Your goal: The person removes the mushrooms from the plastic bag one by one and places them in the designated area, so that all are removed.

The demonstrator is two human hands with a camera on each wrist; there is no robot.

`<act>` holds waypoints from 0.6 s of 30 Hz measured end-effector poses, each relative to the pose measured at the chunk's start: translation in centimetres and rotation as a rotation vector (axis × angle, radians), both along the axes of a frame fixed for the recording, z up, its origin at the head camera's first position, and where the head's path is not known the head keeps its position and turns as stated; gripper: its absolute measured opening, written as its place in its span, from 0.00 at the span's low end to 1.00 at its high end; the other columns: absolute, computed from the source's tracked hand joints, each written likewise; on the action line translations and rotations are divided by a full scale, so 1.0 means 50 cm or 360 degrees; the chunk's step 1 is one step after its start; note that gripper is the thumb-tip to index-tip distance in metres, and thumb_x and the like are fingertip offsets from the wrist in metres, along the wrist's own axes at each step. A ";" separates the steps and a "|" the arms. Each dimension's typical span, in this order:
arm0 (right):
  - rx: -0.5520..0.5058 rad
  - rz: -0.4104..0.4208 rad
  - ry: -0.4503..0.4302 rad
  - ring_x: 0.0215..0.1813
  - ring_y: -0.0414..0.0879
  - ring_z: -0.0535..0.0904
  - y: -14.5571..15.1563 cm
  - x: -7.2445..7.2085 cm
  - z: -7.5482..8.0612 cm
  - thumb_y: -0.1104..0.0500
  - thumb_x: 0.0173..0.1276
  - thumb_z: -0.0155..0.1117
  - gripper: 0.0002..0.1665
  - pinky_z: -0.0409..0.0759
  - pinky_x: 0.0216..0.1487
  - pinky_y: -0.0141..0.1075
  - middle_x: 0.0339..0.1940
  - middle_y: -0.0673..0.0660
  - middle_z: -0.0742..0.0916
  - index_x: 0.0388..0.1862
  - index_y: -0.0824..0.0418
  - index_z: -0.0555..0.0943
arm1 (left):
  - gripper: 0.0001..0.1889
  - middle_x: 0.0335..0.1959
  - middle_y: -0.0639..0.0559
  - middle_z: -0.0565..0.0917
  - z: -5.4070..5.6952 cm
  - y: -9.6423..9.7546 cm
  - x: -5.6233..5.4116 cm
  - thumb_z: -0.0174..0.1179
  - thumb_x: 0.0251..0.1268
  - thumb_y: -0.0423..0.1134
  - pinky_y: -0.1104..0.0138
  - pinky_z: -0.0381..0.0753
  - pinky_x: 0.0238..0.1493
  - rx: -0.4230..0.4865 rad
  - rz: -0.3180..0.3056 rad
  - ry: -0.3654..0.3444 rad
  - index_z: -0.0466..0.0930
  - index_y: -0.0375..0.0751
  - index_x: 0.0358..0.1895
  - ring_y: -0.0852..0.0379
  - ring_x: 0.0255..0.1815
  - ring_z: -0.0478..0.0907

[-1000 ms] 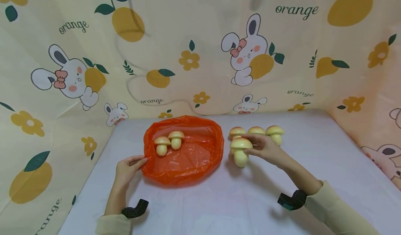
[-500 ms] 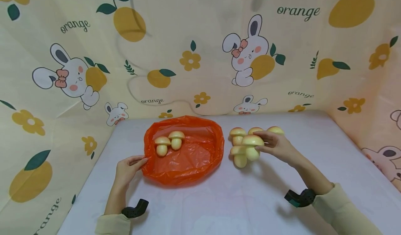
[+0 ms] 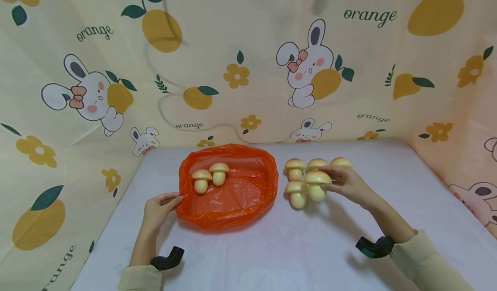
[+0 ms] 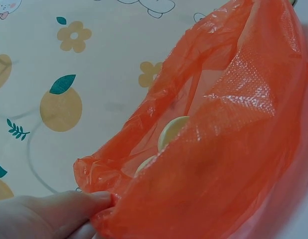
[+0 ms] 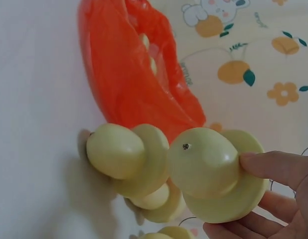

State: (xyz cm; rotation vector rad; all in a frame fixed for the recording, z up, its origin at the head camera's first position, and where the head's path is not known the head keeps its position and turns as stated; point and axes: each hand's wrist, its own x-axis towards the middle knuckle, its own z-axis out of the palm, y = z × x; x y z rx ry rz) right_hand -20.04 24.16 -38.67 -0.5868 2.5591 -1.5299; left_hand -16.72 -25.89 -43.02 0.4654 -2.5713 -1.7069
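Note:
My left hand (image 3: 159,211) pinches the left rim of an orange-red plastic bag (image 3: 229,220), spread open on the table. Two toy mushrooms (image 3: 201,181) stand inside, at the bag's left; the left wrist view shows only parts of their caps (image 4: 173,133). With thumb and fingers, my right hand (image 3: 349,185) holds another toy mushroom (image 3: 317,185) by its cap, stem down. In the right wrist view this mushroom (image 5: 204,169) is close beside a standing mushroom (image 5: 116,152). I cannot tell whether its stem touches the table.
Behind the right hand stand several toy mushrooms in a row (image 3: 295,169), the right ones partly covered by the hand. All rest on a white table (image 3: 248,261). A printed cloth (image 3: 256,32) hangs at the back and sides.
My right hand has moved right with the mushroom, then slightly down. The front-left standing mushroom, earlier mostly covered, now shows. My left hand and the bag stay put.

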 end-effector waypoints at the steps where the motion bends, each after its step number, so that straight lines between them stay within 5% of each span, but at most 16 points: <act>1: 0.0012 -0.0005 -0.0001 0.49 0.18 0.74 0.001 0.000 -0.001 0.64 0.65 0.65 0.30 0.78 0.48 0.18 0.59 0.75 0.77 0.63 0.75 0.70 | 0.22 0.40 0.51 0.90 0.000 0.000 0.000 0.63 0.65 0.43 0.80 0.82 0.41 0.0000 0.0002 -0.0004 0.79 0.29 0.54 0.77 0.31 0.80; 18: 0.0028 -0.0066 -0.0105 0.49 0.16 0.73 0.026 -0.010 -0.025 0.62 0.66 0.64 0.32 0.77 0.48 0.17 0.63 0.76 0.76 0.66 0.75 0.68 | 0.21 0.39 0.52 0.90 0.000 -0.002 0.000 0.62 0.65 0.41 0.80 0.83 0.41 -0.0003 -0.0016 0.0030 0.79 0.28 0.54 0.78 0.31 0.80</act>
